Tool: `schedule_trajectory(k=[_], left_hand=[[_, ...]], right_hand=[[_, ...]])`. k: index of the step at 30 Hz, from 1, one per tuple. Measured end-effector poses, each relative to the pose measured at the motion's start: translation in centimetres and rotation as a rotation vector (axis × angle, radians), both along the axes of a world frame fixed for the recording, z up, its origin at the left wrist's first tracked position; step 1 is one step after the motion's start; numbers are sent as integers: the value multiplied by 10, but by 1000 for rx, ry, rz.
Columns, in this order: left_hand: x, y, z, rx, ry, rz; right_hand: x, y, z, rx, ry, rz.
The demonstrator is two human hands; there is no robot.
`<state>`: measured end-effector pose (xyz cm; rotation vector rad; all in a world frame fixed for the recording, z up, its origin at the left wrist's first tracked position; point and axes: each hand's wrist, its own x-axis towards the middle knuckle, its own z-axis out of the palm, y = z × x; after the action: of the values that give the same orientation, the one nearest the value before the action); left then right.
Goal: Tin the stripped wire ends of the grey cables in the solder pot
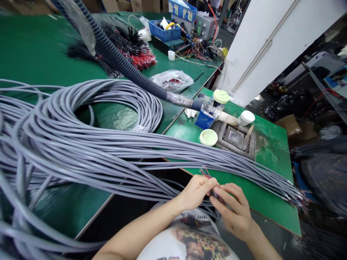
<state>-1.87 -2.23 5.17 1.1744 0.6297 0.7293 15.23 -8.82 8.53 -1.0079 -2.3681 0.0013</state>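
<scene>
Close to my body, my left hand (197, 190) is closed around the end of a grey cable, and thin coloured wires (205, 172) fan out above its fingers. My right hand (235, 208) meets it from the right, its thumb and fingertips pinched at the same cable end. The fingers hide most of the gripped part. Beyond my hands, a long bundle of grey cables (187, 148) runs across to the right, with stripped coloured wire tips (299, 198) at its far end.
Large coils of grey cable (54, 108) cover the left table. A ribbed hose (130, 72) arches down to a solder pot (235, 137) on the green board. A pale green dish (208, 137) and a white cup (246, 117) stand beside it. Blue bins (165, 31) sit at the back.
</scene>
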Motion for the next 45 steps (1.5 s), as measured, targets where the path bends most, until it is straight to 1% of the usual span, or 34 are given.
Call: schedule_trajectory(k=[2,3,5,6,8,9,10,11,13,14,15,16,17,19,22,25,27,29,31,34,36,40,42,45], left_hand=[[0,0,0,47,0,-3],[0,0,1,74,-6,-5],[0,1,4,128,-35,-8],[-1,2,6,151,-57,-2],[-2,3,10,194,-101,10],[-3,4,12,205,-124,-1],[-3,5,13,206,-147,-28],[-4,6,14,197,-169,-64],[-4,8,14,177,-185,-121],[-4,8,14,175,-180,-120],[-5,9,14,182,-167,-100],[-5,10,13,193,-150,-76],[-6,11,13,202,-133,-56],[-6,11,11,209,-111,-39],[-6,10,7,237,-92,5],[-3,8,2,271,-84,112],[1,8,0,240,-95,164],[6,8,-3,145,-117,196],[10,7,-4,-7,-137,216],[15,7,-5,-240,-180,205],[15,6,-4,-308,-222,248],[11,4,-2,-270,-238,450],[8,4,1,-220,-204,487],[7,4,6,-147,-159,484]], right_hand=[[0,-1,3,-46,88,-1],[0,-1,4,-74,151,-27],[2,-1,6,-157,292,-133],[4,-1,7,-237,347,-195],[6,2,6,-493,409,-262],[6,4,5,-651,437,-247],[6,5,3,-819,480,-200],[5,7,-1,-984,547,-123],[-1,8,-12,-1274,749,66],[-4,8,-18,-1392,855,139],[-8,7,-24,-1476,950,184],[-12,6,-29,-1513,1029,194],[-16,5,-34,-1507,1090,173],[-21,4,-39,-1416,1135,90],[-24,2,-37,-1274,1083,-15],[-24,-1,-33,-1192,1029,-93],[-26,-4,-32,-1142,1012,-153],[-28,-7,-34,-1104,1013,-215],[-31,-8,-37,-1076,1038,-259],[-35,-7,-41,-1056,1085,-289],[-36,-6,-42,-1058,1113,-298],[-36,-4,-44,-1061,1157,-292],[-36,-4,-44,-1061,1159,-293],[-37,-3,-43,-1062,1143,-307]])
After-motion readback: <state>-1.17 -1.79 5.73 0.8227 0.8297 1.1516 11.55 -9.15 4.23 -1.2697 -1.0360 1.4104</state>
